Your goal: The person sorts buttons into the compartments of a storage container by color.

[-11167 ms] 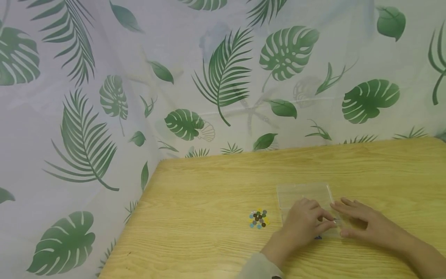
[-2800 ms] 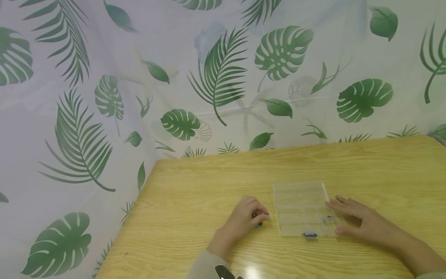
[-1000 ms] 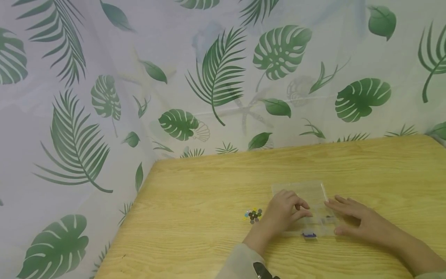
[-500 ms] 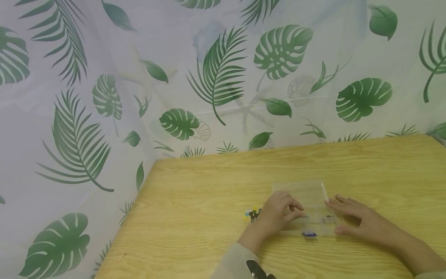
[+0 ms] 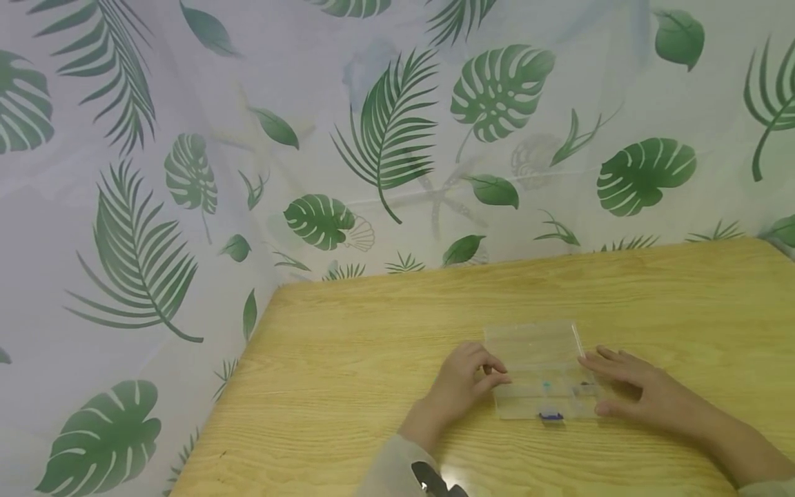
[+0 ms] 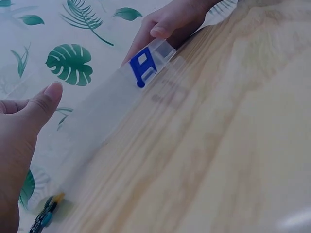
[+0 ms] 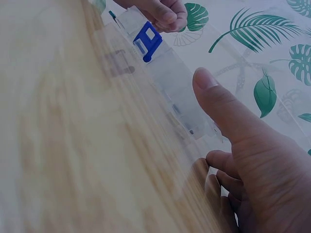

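A clear plastic compartment box (image 5: 522, 407) lies with its lid (image 5: 531, 342) folded back on the table; a blue latch (image 5: 551, 417) sits at its front. One small teal piece (image 5: 546, 384) is in a middle compartment, and dark bits (image 5: 586, 385) are in a right one. My left hand (image 5: 456, 383) hovers at the box's left edge, fingers loosely bent, with nothing visible between thumb and fingers. My right hand (image 5: 646, 390) rests against the box's right side with fingers extended. Small coloured round discs (image 6: 46, 213) show in the left wrist view; my left hand hides them from the head view.
The wood-grain table (image 5: 348, 345) runs back to a leaf-printed curtain (image 5: 397, 138), which also closes off the left side. A dark strap (image 5: 435, 478) is on the left sleeve.
Earlier my left hand went from the disc pile to over the box. It has now drawn back left, leaving a teal piece in the middle compartment. My right hand stays put.
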{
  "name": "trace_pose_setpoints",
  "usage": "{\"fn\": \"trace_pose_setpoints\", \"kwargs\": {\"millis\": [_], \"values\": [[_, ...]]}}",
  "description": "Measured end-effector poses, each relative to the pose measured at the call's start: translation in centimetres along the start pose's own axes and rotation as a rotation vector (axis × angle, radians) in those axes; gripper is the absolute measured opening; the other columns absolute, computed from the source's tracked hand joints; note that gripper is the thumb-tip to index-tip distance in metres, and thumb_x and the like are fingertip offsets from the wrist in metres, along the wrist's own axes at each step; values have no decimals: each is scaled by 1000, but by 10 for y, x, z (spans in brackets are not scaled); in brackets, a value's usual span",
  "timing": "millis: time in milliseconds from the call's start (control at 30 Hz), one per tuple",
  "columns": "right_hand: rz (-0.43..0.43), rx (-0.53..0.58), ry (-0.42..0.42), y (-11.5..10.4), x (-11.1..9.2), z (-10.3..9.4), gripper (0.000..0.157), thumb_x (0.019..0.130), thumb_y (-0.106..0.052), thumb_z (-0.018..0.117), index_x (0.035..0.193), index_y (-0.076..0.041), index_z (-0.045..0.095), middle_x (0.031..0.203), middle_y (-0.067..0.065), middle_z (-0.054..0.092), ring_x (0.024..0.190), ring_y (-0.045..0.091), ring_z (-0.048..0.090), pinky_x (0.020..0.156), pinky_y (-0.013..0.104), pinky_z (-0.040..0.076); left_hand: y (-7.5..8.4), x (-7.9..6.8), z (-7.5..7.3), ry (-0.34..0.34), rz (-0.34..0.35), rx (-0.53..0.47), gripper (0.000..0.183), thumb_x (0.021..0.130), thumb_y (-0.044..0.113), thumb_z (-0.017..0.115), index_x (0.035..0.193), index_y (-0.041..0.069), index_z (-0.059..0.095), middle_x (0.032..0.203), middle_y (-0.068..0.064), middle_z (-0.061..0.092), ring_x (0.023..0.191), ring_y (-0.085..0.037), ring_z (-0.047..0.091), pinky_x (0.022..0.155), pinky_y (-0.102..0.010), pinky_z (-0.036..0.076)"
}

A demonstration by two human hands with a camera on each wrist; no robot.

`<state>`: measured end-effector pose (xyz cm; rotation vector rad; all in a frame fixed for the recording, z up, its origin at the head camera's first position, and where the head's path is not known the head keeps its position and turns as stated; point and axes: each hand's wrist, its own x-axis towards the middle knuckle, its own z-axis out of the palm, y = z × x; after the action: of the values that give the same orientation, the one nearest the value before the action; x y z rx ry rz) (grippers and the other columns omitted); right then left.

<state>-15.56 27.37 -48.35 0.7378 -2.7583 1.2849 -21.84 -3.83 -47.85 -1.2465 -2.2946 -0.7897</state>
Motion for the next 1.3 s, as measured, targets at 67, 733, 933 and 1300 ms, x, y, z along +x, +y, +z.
{"fn": "trace_pose_setpoints", "kwargs": {"millis": [67,733,933,1300], "values": [[-3,-2,1,0,0,0,62,83,-20,72,140,-21,46,144,30,34,126,65,19,91,79,12,-2,-4,-4,1,-6,-1,14,80,24,75,87,14,67,80,6,58,79,-7,50,76,-9,39],[-3,-25,10,1,1,1,63,83,-20,72,140,-19,47,144,30,35,125,65,21,92,78,13,-28,-46,-47,-74,-290,-25,15,83,27,71,89,13,68,79,8,56,79,-6,46,71,-17,42],[-10,-16,11,2,1,2,63,83,-20,72,140,-19,47,143,30,36,126,64,21,93,78,13,-42,-59,-58,-75,-340,-15,17,83,29,70,90,14,67,80,9,55,80,-6,46,72,-19,43],[5,-13,5,1,0,1,63,83,-20,72,140,-21,47,144,29,35,126,64,20,92,78,14,-61,-80,-69,-55,-248,7,19,83,30,70,92,13,66,84,8,57,82,-6,48,74,-20,44]]}}
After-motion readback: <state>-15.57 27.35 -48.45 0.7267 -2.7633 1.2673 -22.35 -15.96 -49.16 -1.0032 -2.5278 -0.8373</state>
